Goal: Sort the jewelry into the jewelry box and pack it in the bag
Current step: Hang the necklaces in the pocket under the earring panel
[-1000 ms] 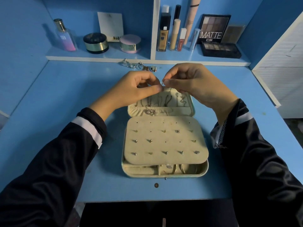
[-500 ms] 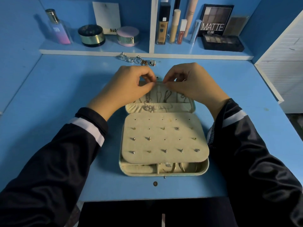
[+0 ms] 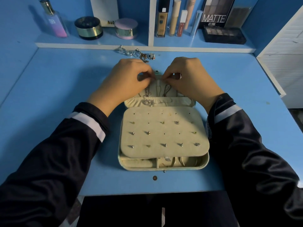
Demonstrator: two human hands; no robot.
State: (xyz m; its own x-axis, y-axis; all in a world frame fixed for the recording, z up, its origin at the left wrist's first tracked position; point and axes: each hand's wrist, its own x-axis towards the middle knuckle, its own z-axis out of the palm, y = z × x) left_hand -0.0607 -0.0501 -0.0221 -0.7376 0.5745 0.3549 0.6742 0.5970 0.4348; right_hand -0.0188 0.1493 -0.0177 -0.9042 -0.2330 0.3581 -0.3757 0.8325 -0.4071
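Note:
A pale green jewelry box (image 3: 161, 167) lies open on the blue desk, its cream earring panel (image 3: 164, 131) studded with several small earrings. Necklaces (image 3: 148, 102) hang inside the raised lid behind the panel. My left hand (image 3: 126, 79) and my right hand (image 3: 188, 76) meet at the lid's top edge, fingertips pinching a thin necklace chain between them. The chain's pinched ends are hidden by my fingers. Loose rings and small jewelry (image 3: 136, 53) lie on the desk behind my hands.
A shelf at the back holds a perfume bottle (image 3: 54, 20), two round jars (image 3: 89, 27), makeup tubes (image 3: 173, 17) and eyeshadow palettes (image 3: 224, 35). A white cabinet (image 3: 285, 63) stands at the right. A small brown bead (image 3: 154, 178) lies near the desk's front edge.
Both hands have moved down and away from me onto the top edge of the lid, still pinching the chain together.

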